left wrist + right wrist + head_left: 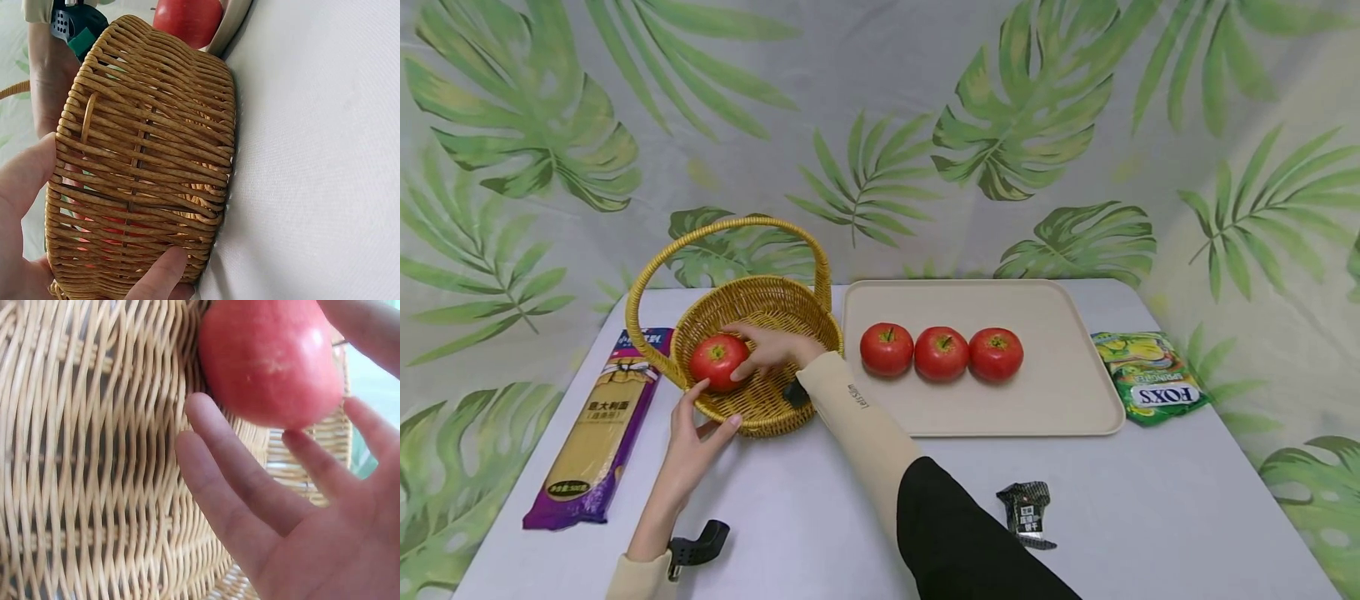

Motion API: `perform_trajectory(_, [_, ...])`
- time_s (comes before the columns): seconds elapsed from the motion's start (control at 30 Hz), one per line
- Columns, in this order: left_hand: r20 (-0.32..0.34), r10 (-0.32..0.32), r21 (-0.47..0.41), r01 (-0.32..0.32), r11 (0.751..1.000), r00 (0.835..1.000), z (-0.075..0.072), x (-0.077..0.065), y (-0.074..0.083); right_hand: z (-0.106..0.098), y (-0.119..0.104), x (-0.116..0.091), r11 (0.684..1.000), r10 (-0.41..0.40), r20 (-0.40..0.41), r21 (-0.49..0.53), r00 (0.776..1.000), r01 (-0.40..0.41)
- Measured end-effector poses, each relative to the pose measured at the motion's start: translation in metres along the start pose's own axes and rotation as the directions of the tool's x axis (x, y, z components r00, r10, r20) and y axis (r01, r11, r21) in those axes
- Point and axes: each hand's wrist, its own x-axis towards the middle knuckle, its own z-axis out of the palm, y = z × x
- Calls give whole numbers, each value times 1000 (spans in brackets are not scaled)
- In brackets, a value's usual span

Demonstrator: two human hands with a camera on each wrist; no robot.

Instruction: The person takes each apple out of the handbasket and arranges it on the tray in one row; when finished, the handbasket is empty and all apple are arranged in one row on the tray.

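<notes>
A yellow-brown wicker basket (752, 425) with a tall arched handle stands at the left of the table. Inside it, against the left wall, lies a red apple (718, 362). My right hand (771, 350) reaches into the basket beside this apple; in the right wrist view its fingers are spread and nearly straight, the tips close to the apple (269, 362). My left hand (692, 442) holds the basket's near left side, with one digit at the rim and another against the woven outer wall (144, 156).
Three red apples (941, 354) sit in a row on a beige tray (1060, 400) right of the basket. A purple-edged pasta pack (598, 425) lies at left, a green FOX'S bag (1150, 379) at far right. A small black packet (1027, 513) lies in front of the tray.
</notes>
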Motion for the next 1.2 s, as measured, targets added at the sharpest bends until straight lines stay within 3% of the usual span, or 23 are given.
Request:
perform_trajectory(0.37, [-1,-12,-12,12,1000,1000,-2,0,0,16,-2,10,996,-6,-121,-85,993,-4])
perform_trajectory(0.57, [1,-16,-22,16,1000,1000,-2,0,-1,17,-1,13,999,-16,-130,-44,991,11])
perform_trajectory(0.83, [-1,-11,-25,11,1000,1000,-1,2,-3,16,2,9,992,-8,-161,-124,987,-13])
perform_trajectory(1.2, [-9,4,-13,-4,1000,1000,1,0,0,5,5,2,999,-18,-160,34,987,24])
